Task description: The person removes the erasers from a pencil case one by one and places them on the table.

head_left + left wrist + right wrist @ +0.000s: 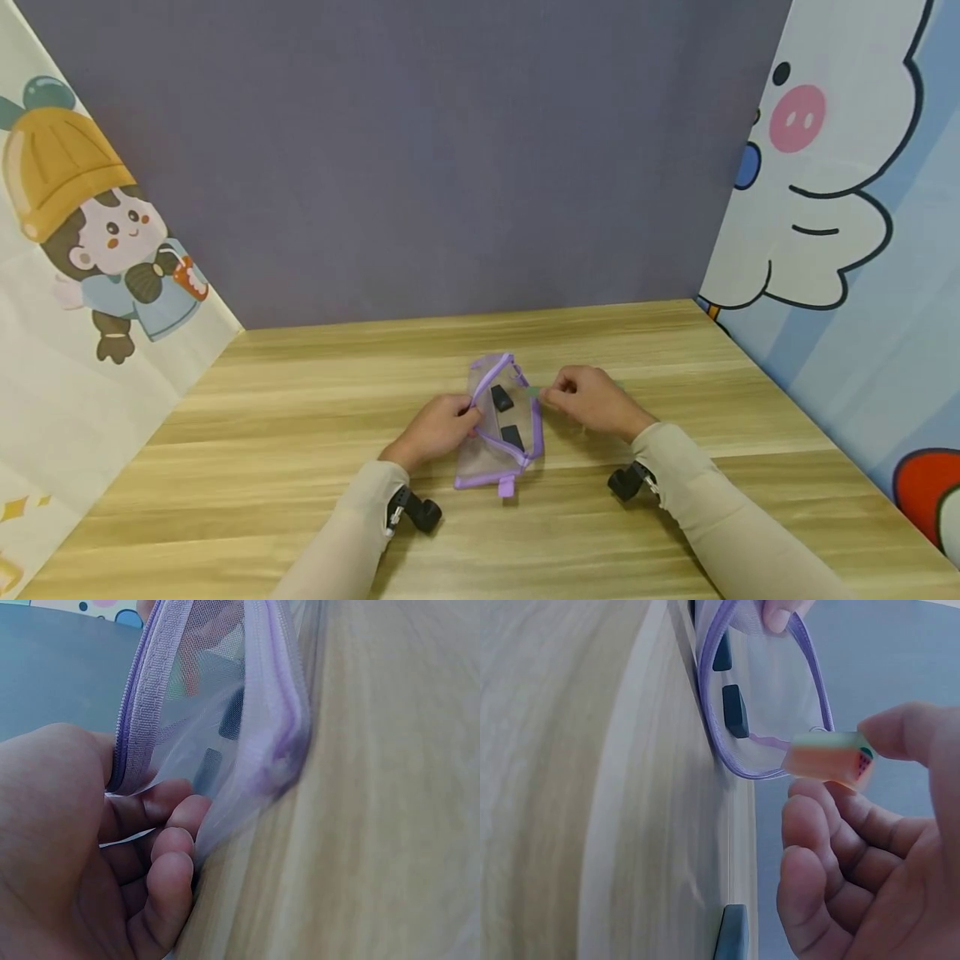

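Note:
A mesh zipper pouch (pixel 537 429) with purple edging lies on the table, its zipped mouth spread wide. My left hand (pixel 438 427) pinches the pouch's near-left rim between thumb and fingers, lifting that side. Inside the pouch are two dark blocks, one farther back (pixel 501 398) and one nearer (pixel 512 437). At the pouch's right edge, my right hand (pixel 596 402) pinches a small orange-and-green eraser-like block (pixel 825 759) with a watermelon-slice print. In the right wrist view that block is at the pouch's opening, and my lower fingers are curled beneath it.
Another dark block (pixel 733 930) rests on the wood-grain table (pixel 315 400), seen in the right wrist view. A grey panel (pixel 465 167) stands along the back edge. Cartoon-printed panels flank the table at left (pixel 45 333) and right (pixel 862 350).

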`<state>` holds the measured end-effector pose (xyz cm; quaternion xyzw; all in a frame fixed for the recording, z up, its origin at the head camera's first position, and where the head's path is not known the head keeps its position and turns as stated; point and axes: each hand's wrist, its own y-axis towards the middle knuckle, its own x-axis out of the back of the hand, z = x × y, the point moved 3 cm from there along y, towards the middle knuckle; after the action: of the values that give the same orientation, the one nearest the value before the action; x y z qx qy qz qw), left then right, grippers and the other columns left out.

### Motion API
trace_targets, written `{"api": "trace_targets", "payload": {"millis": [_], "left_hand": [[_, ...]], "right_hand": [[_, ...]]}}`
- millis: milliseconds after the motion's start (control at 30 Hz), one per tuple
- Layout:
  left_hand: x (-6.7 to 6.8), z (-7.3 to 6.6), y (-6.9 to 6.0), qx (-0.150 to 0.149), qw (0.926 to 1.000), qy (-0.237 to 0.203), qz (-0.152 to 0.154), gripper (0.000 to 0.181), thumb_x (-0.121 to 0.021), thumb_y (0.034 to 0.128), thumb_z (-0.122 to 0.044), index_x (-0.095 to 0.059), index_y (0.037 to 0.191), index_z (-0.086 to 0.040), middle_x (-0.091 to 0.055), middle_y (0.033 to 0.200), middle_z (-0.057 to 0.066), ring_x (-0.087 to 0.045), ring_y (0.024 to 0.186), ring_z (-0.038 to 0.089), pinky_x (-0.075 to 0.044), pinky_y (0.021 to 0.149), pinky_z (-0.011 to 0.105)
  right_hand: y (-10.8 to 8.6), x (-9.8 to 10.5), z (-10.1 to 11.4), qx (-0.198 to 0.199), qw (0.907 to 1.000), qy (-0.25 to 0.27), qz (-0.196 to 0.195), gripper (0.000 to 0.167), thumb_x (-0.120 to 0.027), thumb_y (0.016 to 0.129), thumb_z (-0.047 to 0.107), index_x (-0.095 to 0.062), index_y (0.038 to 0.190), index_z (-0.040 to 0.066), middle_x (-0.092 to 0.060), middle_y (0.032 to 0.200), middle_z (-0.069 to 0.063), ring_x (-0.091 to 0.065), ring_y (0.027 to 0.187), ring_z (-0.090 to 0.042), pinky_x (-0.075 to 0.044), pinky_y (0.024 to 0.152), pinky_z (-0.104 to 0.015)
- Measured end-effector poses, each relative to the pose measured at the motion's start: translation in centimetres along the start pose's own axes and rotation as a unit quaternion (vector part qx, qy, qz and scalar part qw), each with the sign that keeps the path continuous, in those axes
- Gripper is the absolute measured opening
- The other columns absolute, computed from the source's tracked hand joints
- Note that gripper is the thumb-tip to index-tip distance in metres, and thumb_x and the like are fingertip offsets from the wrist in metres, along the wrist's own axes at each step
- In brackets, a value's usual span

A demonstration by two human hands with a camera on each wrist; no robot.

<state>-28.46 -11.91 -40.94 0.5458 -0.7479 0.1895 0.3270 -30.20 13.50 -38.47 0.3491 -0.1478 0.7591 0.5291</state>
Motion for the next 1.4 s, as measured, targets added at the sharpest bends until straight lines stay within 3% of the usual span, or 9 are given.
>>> {"api": "trace_targets", "payload": {"millis": [500, 1033, 1400], "left_hand": [[0.0, 0.2, 0.0, 0.003, 0.9999, -0.014, 0.004, 0.029, -0.053, 0.1019, -0.025, -0.060, 0.075, -0.015, -0.062, 0.069, -0.002, -0.046, 0.053, 0.010, -0.038, 0.046, 0.024], [-0.1, 0.2, -0.2, 0.012, 0.9998, -0.014, 0.002, 0.029, -0.053, 0.1021, -0.025, -0.061, 0.076, -0.014, -0.064, 0.071, -0.001, -0.048, 0.055, 0.011, -0.040, 0.048, 0.026], [0.0, 0.1, -0.2, 0.007, 0.9999, -0.012, -0.001, 0.029, -0.053, 0.1020, -0.025, -0.060, 0.076, -0.014, -0.063, 0.071, -0.001, -0.048, 0.055, 0.012, -0.041, 0.049, 0.027]], "right_hand": [[-0.5, 0.7, -0.1, -0.011, 0.9999, 0.008, 0.003, 0.028, -0.065, 0.098, 0.033, -0.065, 0.087, 0.008, -0.063, 0.071, -0.009, -0.052, 0.052, -0.017, -0.046, 0.046, -0.034], [-1.4, 1.6, -0.8, 0.001, 0.9998, -0.017, -0.009, 0.034, -0.065, 0.098, 0.040, -0.065, 0.086, 0.009, -0.061, 0.068, -0.001, -0.051, 0.055, -0.017, -0.045, 0.051, -0.032], [-1.5, 2.0, -0.7, 0.002, 0.9997, -0.020, -0.012, 0.032, -0.064, 0.098, 0.038, -0.066, 0.086, 0.008, -0.062, 0.070, -0.006, -0.051, 0.056, -0.017, -0.044, 0.051, -0.032]]}}
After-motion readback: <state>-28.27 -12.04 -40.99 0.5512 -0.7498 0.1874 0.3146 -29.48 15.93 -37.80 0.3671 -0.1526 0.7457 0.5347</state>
